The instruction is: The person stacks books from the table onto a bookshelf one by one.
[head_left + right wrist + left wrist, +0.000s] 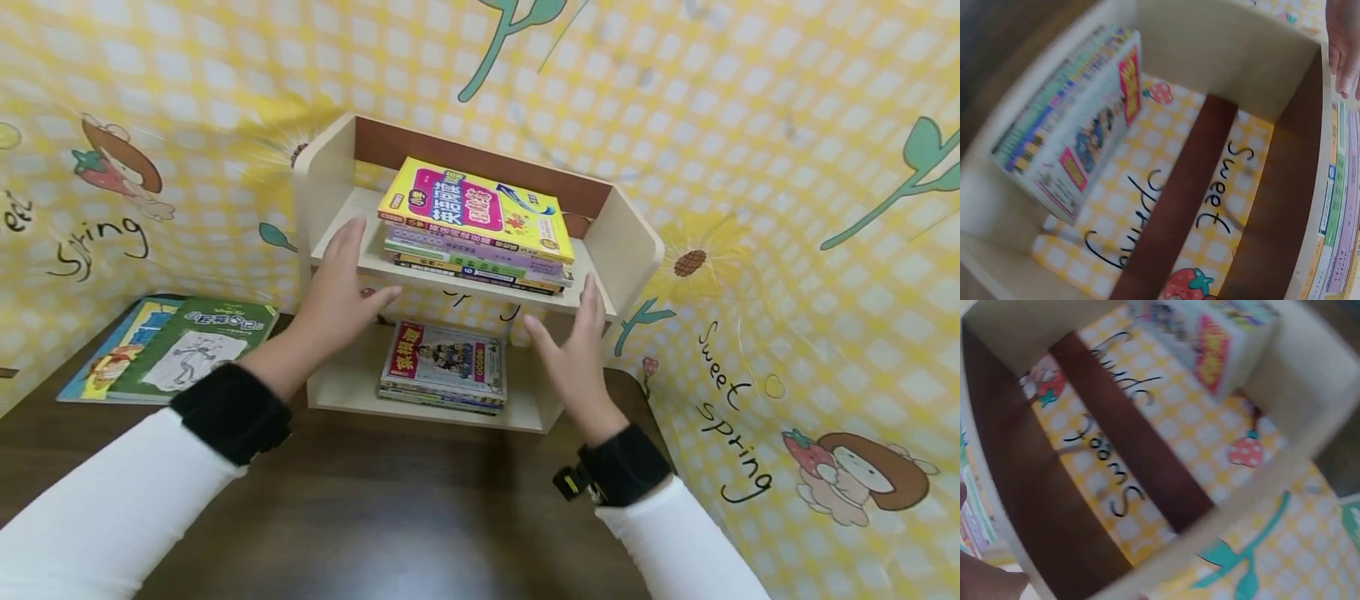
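Observation:
A stack of books (476,212), with a yellow cover on top, lies flat on the upper level of a small cream bookshelf (330,167). My left hand (337,287) is at the left front of that level, fingers extended and thumb apart. Opposite it, at the right front, my right hand (576,354) holds the same spread shape. Both hands hold nothing, and the stack lies between them. On the lower level rests a second stack of books (446,367), whose printed top cover also shows in the right wrist view. A finger (988,581) edges into the left wrist view.
Left of the bookshelf, a green book (191,350) overlaps a blue and yellow book (120,358) on the dark wooden table (390,508). Behind stands a wall covered in yellow checked cloth (247,50). A brown back strip (1175,200) crosses the bookshelf's open back.

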`<state>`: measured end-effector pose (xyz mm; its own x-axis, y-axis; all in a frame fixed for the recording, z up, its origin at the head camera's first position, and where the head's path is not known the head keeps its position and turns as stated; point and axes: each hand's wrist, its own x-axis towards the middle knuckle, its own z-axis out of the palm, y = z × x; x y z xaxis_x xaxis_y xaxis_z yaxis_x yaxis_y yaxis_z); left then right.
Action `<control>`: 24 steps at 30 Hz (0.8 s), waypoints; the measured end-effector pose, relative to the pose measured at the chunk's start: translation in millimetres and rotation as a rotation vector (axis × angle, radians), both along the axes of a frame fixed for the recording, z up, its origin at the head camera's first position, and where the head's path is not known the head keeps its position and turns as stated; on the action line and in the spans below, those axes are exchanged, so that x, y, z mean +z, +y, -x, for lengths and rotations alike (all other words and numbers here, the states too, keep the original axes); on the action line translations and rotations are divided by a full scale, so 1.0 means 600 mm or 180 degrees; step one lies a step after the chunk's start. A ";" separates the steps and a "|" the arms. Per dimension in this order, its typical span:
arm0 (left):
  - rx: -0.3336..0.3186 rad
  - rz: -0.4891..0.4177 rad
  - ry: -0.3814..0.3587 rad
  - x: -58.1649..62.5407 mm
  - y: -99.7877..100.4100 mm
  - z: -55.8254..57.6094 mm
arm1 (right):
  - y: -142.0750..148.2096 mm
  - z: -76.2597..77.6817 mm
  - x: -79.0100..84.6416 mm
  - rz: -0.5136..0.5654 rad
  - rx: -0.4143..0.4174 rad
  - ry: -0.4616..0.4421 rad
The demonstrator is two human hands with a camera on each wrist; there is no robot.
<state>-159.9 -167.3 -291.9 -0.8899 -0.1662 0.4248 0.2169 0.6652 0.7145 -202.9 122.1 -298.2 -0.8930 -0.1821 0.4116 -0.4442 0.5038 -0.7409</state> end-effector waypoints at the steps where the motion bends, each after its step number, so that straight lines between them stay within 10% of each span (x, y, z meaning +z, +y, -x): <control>1: -0.0017 0.0080 0.0067 -0.010 -0.004 -0.009 | 0.009 -0.009 -0.009 -0.0032 0.0005 0.0030; 12: 0.0513 0.0557 0.0772 -0.169 -0.088 -0.065 | 0.081 -0.098 -0.125 -0.0338 0.0094 -0.0237; 24: 0.1540 0.0224 -0.1041 -0.290 -0.297 -0.084 | 0.076 -0.198 -0.257 -0.0733 0.0802 -0.0813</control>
<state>-109.4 -345.5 -466.1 -0.8066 -0.5674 0.1658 -0.3475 0.6819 0.6436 -84.0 168.0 -452.3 -0.8768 -0.4690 0.1060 -0.3914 0.5681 -0.7239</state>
